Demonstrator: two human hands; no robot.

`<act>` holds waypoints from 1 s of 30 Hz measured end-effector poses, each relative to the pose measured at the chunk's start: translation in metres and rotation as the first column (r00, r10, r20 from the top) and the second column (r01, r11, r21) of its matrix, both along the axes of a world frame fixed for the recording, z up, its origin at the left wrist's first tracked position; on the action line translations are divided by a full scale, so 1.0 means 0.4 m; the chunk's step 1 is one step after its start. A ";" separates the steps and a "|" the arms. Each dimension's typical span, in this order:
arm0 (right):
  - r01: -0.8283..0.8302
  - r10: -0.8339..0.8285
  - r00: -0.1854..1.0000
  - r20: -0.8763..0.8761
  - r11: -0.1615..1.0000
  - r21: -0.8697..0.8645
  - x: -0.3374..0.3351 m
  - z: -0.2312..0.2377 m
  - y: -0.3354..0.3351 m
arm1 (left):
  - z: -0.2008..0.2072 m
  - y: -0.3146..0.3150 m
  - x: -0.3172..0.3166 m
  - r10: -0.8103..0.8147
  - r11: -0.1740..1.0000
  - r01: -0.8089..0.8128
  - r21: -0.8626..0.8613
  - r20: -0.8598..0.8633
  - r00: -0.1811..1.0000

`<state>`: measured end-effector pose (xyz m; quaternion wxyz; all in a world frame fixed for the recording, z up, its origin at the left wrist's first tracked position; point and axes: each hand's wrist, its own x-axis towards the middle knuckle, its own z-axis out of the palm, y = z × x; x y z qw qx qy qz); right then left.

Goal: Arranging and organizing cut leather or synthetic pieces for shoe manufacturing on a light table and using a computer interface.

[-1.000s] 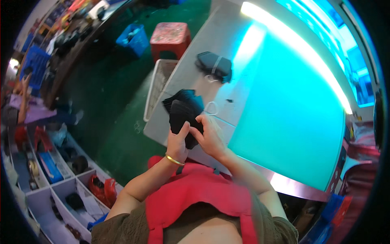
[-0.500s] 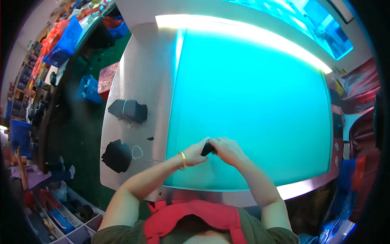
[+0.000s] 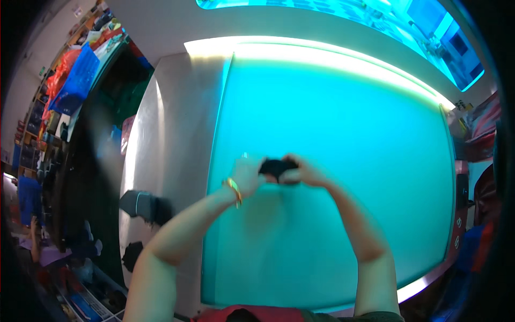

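Both hands are raised in front of me over a glowing turquoise panel. Between them stretches a small black piece, perhaps fabric; motion blur hides what kind of thing it is. My left hand, with a gold bracelet at its wrist, grips the piece's left end. At the other end, the fingers and thumb of my right hand are closed on it. A banded bundle of dark flat pieces lies on the metal side of the table to the left. Nearer me, a second dark pile is partly hidden by my left arm.
A bright light strip runs along the panel's far edge, below a lit window-like opening. The grey metal ledge borders the panel on the left. Beyond it stand a blue basket and crowded shelves. Another person sits at the far lower left.
My hands have moved farther out over the panel and apart, so the black piece now spans between them. The view has shifted, putting the dark bundles lower and farther left.
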<state>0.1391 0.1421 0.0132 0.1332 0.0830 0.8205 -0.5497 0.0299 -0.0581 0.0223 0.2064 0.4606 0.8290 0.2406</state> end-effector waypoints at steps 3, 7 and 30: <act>0.238 -0.241 0.962 -0.129 0.971 -0.032 -0.236 0.007 0.146 | 0.013 0.158 -0.222 0.113 0.977 -0.143 0.161 0.181 0.977; 0.360 -0.266 0.853 -0.450 0.923 0.137 -0.464 -0.054 0.254 | -0.036 0.324 -0.394 0.196 0.960 -0.159 0.232 -0.144 0.970; 0.369 0.046 0.899 -0.435 0.455 0.810 -0.481 -0.123 0.143 | -0.064 0.349 -0.440 -0.202 0.941 0.077 -0.329 -0.367 0.908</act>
